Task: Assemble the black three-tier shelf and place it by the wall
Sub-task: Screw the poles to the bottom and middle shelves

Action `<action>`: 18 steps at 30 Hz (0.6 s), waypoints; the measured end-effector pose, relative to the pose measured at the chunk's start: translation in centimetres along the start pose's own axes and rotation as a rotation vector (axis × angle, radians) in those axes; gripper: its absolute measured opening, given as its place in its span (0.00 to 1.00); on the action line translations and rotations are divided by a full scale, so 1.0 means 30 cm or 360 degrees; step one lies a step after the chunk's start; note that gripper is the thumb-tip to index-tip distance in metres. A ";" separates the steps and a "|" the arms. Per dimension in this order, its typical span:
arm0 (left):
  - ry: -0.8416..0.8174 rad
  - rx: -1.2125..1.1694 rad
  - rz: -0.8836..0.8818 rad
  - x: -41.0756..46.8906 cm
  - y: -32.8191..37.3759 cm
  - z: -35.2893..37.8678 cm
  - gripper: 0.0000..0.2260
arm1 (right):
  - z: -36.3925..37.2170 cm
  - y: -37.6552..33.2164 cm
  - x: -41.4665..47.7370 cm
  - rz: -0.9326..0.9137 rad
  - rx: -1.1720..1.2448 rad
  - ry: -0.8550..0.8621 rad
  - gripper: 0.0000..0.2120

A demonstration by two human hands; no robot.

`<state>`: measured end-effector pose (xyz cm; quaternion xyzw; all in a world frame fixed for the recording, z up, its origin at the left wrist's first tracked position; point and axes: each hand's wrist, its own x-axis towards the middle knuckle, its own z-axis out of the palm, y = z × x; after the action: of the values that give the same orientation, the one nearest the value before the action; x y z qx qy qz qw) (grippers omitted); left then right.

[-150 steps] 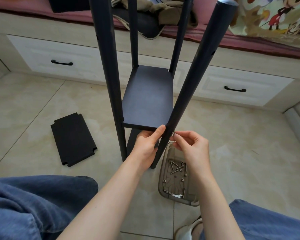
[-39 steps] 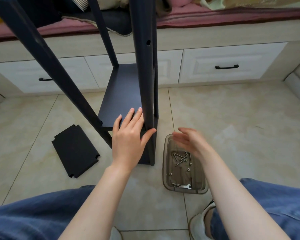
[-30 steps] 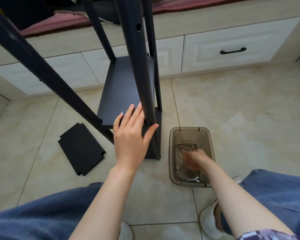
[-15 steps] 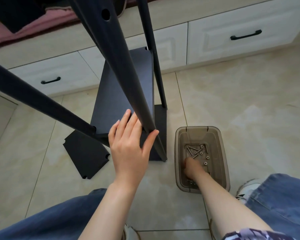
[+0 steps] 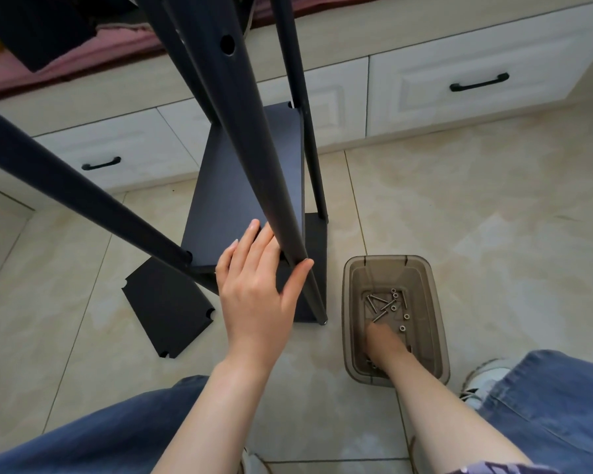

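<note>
The black shelf frame stands on the tile floor with four dark poles rising past the camera. Its middle board is fitted between them, and a lower board sits near the floor. My left hand rests with its fingers flat on the middle board's near edge and its thumb hooked round the near right pole. My right hand reaches down into the brown plastic tray, fingertips among the loose screws and nuts. What the fingertips hold is hidden.
A loose black shelf board lies flat on the floor left of the frame. White drawers with black handles run along the back under a pink-covered bed. My jeans-clad knees fill the lower corners.
My right hand left the pole joint and went down into the tray among the screws. My left hand moved from pinching the corner to lying flat on the board, thumb around the pole.
</note>
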<state>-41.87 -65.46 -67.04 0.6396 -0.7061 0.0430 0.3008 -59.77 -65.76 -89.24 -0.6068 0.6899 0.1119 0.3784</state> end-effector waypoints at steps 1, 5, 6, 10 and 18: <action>-0.0016 -0.0015 -0.0012 0.000 0.002 -0.003 0.20 | -0.003 0.003 -0.002 -0.0005 0.0031 -0.0008 0.17; -0.0083 -0.0054 -0.0051 0.008 0.010 -0.021 0.20 | -0.033 0.023 0.002 0.0057 0.0302 0.0018 0.11; -0.0103 -0.0062 -0.0071 0.012 0.014 -0.026 0.19 | -0.043 0.030 0.007 0.0076 0.0433 0.0061 0.09; -0.0205 -0.0047 -0.0127 0.022 0.039 -0.049 0.18 | -0.088 0.048 0.014 0.0274 0.1465 0.0193 0.04; -0.0458 -0.0011 -0.0060 0.135 0.027 -0.144 0.20 | -0.272 -0.099 -0.068 -0.0091 0.2282 0.0462 0.05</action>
<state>-41.03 -66.95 -61.30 0.6514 -0.7299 -0.0571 0.1994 -60.23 -69.94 -81.35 -0.2364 0.6207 -0.4587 0.5903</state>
